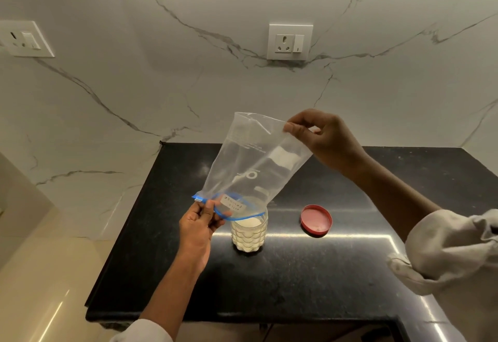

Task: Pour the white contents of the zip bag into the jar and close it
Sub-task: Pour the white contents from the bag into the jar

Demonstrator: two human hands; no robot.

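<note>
A clear zip bag (250, 164) with a blue zip strip hangs upside down, its open mouth over the jar. My right hand (320, 139) pinches the bag's upper corner, lifted high. My left hand (200, 223) grips the blue zip edge at the bag's mouth, just left of the jar. The clear textured jar (250, 234) stands open on the black counter and holds white powder almost to its rim. The bag looks nearly empty, with a white label patch showing through. The red lid (316, 219) lies flat on the counter, to the right of the jar.
The black stone counter (296, 274) ends at a front edge near me and a left edge by the beige floor. A marble wall behind carries two power sockets (290, 42). My pale rolled sleeves show at the lower right and bottom.
</note>
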